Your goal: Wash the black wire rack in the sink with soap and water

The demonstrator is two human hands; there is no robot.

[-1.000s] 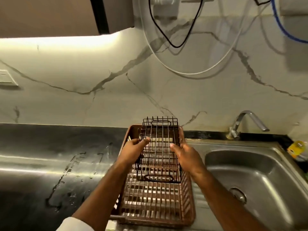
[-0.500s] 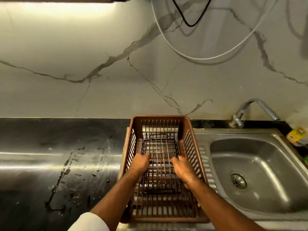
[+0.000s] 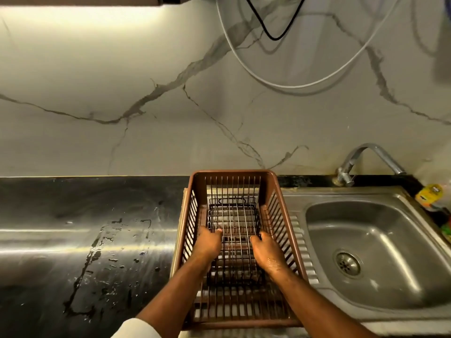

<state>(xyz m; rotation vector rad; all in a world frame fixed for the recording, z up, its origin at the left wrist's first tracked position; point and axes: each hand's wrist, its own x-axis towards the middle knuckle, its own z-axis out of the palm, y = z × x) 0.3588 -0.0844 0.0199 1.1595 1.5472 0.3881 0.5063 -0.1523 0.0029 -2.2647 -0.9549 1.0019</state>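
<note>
lowered since before, black wire rack (image 3: 233, 230) lies flat inside brown basket (image 3: 288, 230).

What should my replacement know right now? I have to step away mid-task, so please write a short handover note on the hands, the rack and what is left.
Left hand: grips the left edge of the black wire rack.
Right hand: grips the rack's right edge.
The rack lies low inside the brown slatted plastic basket, on the drainboard left of the stainless steel sink.
The sink basin looks empty; no water runs from the chrome tap.
Done: cannot tell whether the rack has been washed.
Left: if unwashed, move it into the sink, soap it and rinse.
</note>
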